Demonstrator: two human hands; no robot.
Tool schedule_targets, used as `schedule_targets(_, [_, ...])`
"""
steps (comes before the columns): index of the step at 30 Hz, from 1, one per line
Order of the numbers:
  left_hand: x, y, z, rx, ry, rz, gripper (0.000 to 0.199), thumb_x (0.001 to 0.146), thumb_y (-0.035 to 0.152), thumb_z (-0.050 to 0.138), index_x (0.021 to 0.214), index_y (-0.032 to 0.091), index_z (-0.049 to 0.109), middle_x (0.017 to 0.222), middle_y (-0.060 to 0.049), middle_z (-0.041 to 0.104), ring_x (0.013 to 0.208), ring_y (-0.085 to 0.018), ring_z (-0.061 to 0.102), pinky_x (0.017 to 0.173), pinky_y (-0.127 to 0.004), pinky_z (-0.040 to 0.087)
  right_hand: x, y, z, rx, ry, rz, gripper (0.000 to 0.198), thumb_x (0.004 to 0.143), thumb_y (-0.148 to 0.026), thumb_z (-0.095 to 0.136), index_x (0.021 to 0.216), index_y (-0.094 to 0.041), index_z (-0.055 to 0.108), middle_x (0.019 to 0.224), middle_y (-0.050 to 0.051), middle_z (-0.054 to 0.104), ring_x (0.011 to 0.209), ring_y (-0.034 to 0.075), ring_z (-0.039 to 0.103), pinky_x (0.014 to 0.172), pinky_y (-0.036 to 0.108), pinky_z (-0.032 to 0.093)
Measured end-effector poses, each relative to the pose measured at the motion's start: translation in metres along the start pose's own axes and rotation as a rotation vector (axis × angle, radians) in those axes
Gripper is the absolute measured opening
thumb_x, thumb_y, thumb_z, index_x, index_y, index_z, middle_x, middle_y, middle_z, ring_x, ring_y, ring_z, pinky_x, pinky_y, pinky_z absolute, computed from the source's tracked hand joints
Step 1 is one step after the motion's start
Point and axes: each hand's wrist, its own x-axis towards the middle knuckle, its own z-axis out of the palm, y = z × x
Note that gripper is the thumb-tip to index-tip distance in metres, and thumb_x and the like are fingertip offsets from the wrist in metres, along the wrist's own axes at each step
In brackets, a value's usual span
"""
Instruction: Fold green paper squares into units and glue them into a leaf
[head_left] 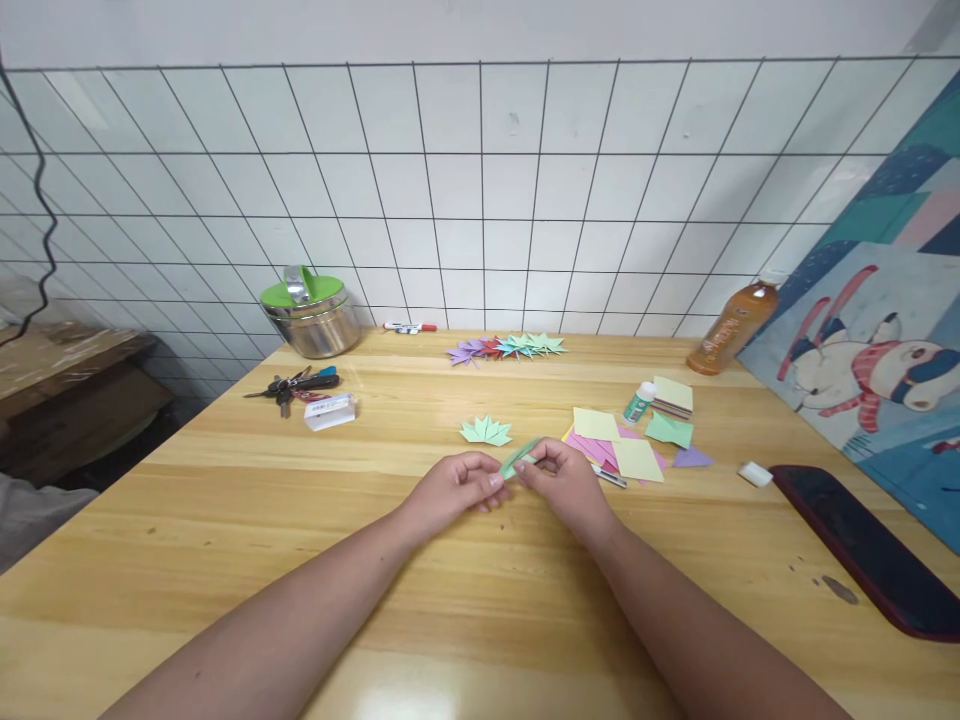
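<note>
Between my two hands, a folded piece of green paper (517, 459) is pinched above the wooden table. My left hand (459, 483) grips its lower left end with thumb and fingers. On the other side, my right hand (564, 482) pinches its right end. Just beyond my hands lies a pale green folded-paper fan (486, 431) with several points. To the right, partly behind my right hand, sit loose sheets of pink paper (596, 452) and yellow paper (637, 460), with a pen-like tool (610, 477) at their near edge.
At the back lie folded purple, red and green paper pieces (469, 351). A glue stick (640, 402), a paper stack (673, 396), an eraser (754, 474), a phone (870, 550) and a drink bottle (735, 325) are right. Keys (292, 386) and a steel pot (319, 325) stand left.
</note>
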Motion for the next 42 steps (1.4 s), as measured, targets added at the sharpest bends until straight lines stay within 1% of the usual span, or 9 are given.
schedule_targets(5, [0.002,-0.005,0.003,0.036,0.046,0.015,0.035,0.07,0.047,0.066,0.071,0.013,0.062,0.066,-0.006,0.068,0.055,-0.012,0.058,0.058,-0.024,0.045,-0.001,-0.002,0.005,-0.141,0.089,-0.037,0.021,0.068,-0.034,0.063,0.061,-0.02,0.05,0.06,-0.001,0.057,0.057,0.013,0.053,0.052,0.023,0.04])
schedule_targets(14, [0.001,-0.003,-0.008,-0.138,-0.003,-0.081,0.037,0.075,0.048,0.062,0.085,0.012,0.062,0.084,-0.012,0.071,0.068,-0.015,0.063,0.062,-0.025,0.045,-0.002,-0.003,0.003,-0.13,0.139,-0.059,0.019,0.07,-0.034,0.062,0.064,-0.019,0.052,0.064,0.0,0.059,0.06,0.014,0.055,0.052,0.023,0.04])
schedule_targets(17, [0.001,-0.003,-0.007,-0.068,-0.012,-0.082,0.035,0.071,0.044,0.067,0.084,0.012,0.064,0.081,-0.011,0.071,0.067,-0.015,0.063,0.063,-0.024,0.045,-0.002,-0.004,0.004,-0.123,0.149,-0.063,0.019,0.07,-0.035,0.062,0.064,-0.019,0.053,0.064,0.001,0.06,0.06,0.015,0.055,0.053,0.024,0.042])
schedule_targets(24, [0.005,-0.007,0.002,-0.043,0.069,-0.074,0.034,0.07,0.046,0.067,0.077,0.012,0.066,0.071,-0.008,0.07,0.061,-0.014,0.061,0.059,-0.024,0.044,-0.002,0.0,0.009,-0.137,0.202,-0.046,0.02,0.07,-0.036,0.062,0.063,-0.019,0.052,0.062,0.0,0.058,0.058,0.014,0.054,0.052,0.023,0.041])
schedule_targets(27, [0.004,-0.007,0.001,-0.029,0.07,-0.062,0.034,0.07,0.045,0.068,0.076,0.012,0.066,0.072,-0.009,0.071,0.061,-0.014,0.061,0.06,-0.024,0.044,-0.002,0.001,0.008,-0.098,0.193,-0.03,0.021,0.069,-0.036,0.063,0.063,-0.02,0.052,0.062,0.0,0.059,0.057,0.014,0.055,0.052,0.023,0.043])
schedule_targets(32, [0.0,-0.001,-0.006,-0.137,-0.024,-0.057,0.039,0.073,0.044,0.065,0.096,0.012,0.063,0.088,-0.013,0.071,0.074,-0.018,0.064,0.069,-0.028,0.046,-0.001,0.0,0.005,-0.059,0.183,-0.047,0.022,0.07,-0.038,0.063,0.065,-0.02,0.053,0.065,0.002,0.062,0.061,0.016,0.058,0.055,0.025,0.045])
schedule_targets(34, [0.0,0.0,-0.005,-0.15,-0.028,-0.052,0.04,0.073,0.044,0.065,0.097,0.012,0.063,0.089,-0.013,0.071,0.076,-0.019,0.064,0.07,-0.028,0.046,-0.002,-0.001,0.005,-0.072,0.187,-0.057,0.021,0.07,-0.038,0.063,0.064,-0.02,0.054,0.065,0.001,0.063,0.062,0.016,0.059,0.057,0.026,0.046])
schedule_targets(38, [0.003,-0.004,0.003,-0.056,0.015,0.003,0.039,0.07,0.042,0.069,0.094,0.012,0.065,0.079,-0.009,0.071,0.071,-0.017,0.063,0.066,-0.026,0.045,-0.004,-0.002,0.009,-0.087,0.153,-0.069,0.018,0.07,-0.034,0.063,0.064,-0.02,0.053,0.066,0.001,0.063,0.062,0.016,0.06,0.056,0.026,0.047])
schedule_targets(42, [0.005,-0.008,0.006,-0.04,0.07,0.01,0.036,0.069,0.044,0.069,0.085,0.011,0.067,0.067,-0.006,0.069,0.061,-0.015,0.061,0.062,-0.025,0.045,-0.005,-0.001,0.014,-0.083,0.112,-0.082,0.016,0.07,-0.032,0.062,0.064,-0.019,0.053,0.067,0.001,0.061,0.062,0.015,0.059,0.053,0.024,0.048])
